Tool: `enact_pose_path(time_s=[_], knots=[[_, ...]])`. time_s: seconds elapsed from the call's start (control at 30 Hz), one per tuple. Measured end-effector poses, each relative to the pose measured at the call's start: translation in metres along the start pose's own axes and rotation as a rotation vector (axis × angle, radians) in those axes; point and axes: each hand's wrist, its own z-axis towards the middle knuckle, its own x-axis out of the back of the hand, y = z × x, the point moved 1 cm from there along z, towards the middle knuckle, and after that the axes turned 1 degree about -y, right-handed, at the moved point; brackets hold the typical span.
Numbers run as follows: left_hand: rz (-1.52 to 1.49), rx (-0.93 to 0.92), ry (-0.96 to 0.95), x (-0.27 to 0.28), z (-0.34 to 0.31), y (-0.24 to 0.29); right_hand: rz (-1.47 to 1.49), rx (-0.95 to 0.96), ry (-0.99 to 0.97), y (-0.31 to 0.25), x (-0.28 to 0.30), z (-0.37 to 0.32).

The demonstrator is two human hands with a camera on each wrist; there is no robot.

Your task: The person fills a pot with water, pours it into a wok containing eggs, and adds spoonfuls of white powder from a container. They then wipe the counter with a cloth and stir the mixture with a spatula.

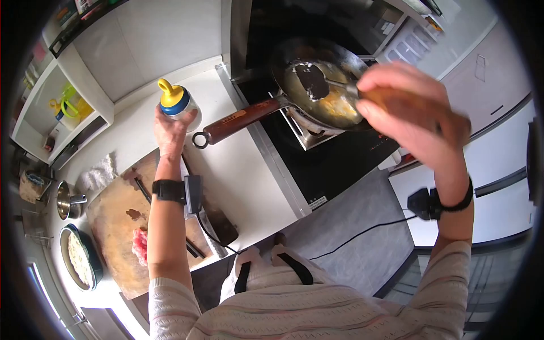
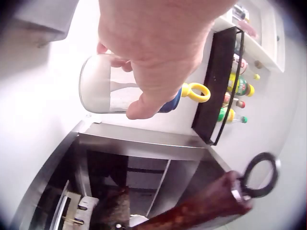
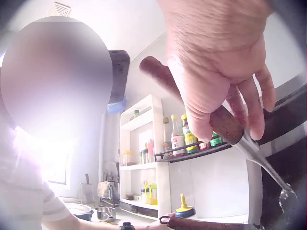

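Left hand (image 1: pixel 171 129): fingers curled round jar (image 2: pixel 95 85), near worktop's (image 1: pixel 249 170) back edge. Right hand (image 1: pixel 409 102): fingers curled round spatula (image 1: pixel 313 83), blade in pan (image 1: pixel 339 52). Pan handle (image 1: pixel 243 120) juts over worktop's hob-side edge; jar bumping it could spill liquid. Handle's marking, bottle (image 3: pixel 177 140) labels: unreadable.

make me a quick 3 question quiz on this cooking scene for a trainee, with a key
1. Multiple choice: over the wok, what does the right hand grip?
a) the wok's own handle
b) a spatula with a wooden handle
c) a ladle
2. True or false: the left hand holds a jar with a blue and yellow lid.
3. Fill in the blank: the pink raw meat lies on the wooden ____.

Key: 1 b; 2 true; 3 cutting board
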Motion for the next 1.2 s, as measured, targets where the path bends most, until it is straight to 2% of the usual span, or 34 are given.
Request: enact_pose_path(time_s=[0.03, 0.1, 0.17, 0.27, 0.37, 0.53, 0.57, 0.63, 0.7, 0.77, 0.83, 0.9, 0.97, 1.03, 1.1, 1.2], knots=[[0.001, -0.002, 0.009, 0.009, -0.003, 0.006, 0.025, -0.015, 0.044, 0.004, -0.007, 0.012], [-0.162, -0.032, 0.01, 0.029, -0.01, 0.015, -0.2, 0.107, -0.052, 0.003, -0.015, 0.039], [-0.196, -0.021, 0.033, 0.048, -0.016, 0.013, -0.056, -0.095, -0.153, -0.003, -0.029, 0.068], [-0.258, -0.057, 0.023, 0.082, -0.035, 0.02, -0.267, -0.065, -0.325, -0.019, -0.056, 0.111], [-0.235, -0.077, 0.05, 0.113, -0.058, 0.029, -0.465, 0.031, -0.527, -0.039, -0.095, 0.143], [-0.443, 0.021, 0.036, 0.158, -0.102, 0.034, -0.441, 0.313, -0.806, -0.062, -0.169, 0.168], [-0.419, 0.026, 0.036, 0.166, -0.111, 0.036, -0.498, 0.24, -0.927, -0.064, -0.186, 0.172], [-0.259, 0.047, 0.073, 0.182, -0.128, 0.03, -0.527, 0.266, -1.043, -0.07, -0.21, 0.176], [-0.247, 0.098, 0.111, 0.191, -0.147, 0.029, -0.525, 0.338, -1.104, -0.079, -0.23, 0.18], [-0.217, 0.133, 0.129, 0.199, -0.163, 0.022, -0.538, 0.278, -1.291, -0.093, -0.244, 0.18], [-0.237, 0.206, 0.142, 0.204, -0.178, 0.018, -0.561, 0.387, -1.372, -0.099, -0.26, 0.183], [-0.216, 0.172, 0.18, 0.208, -0.19, 0.009, -0.524, 0.297, -1.531, -0.091, -0.28, 0.186], [-0.244, 0.226, 0.189, 0.213, -0.198, 0.004, -0.56, 0.295, -1.608, -0.086, -0.296, 0.188], [-0.095, 0.11, 0.198, 0.215, -0.203, -0.003, -0.508, 0.233, -1.76, -0.082, -0.309, 0.189], [-0.105, 0.129, 0.225, 0.217, -0.207, -0.003, -0.595, 0.223, -1.807, -0.078, -0.32, 0.188], [-0.05, 0.207, 0.162, 0.221, -0.213, -0.005, -0.601, 0.174, -1.922, -0.073, -0.335, 0.186]])
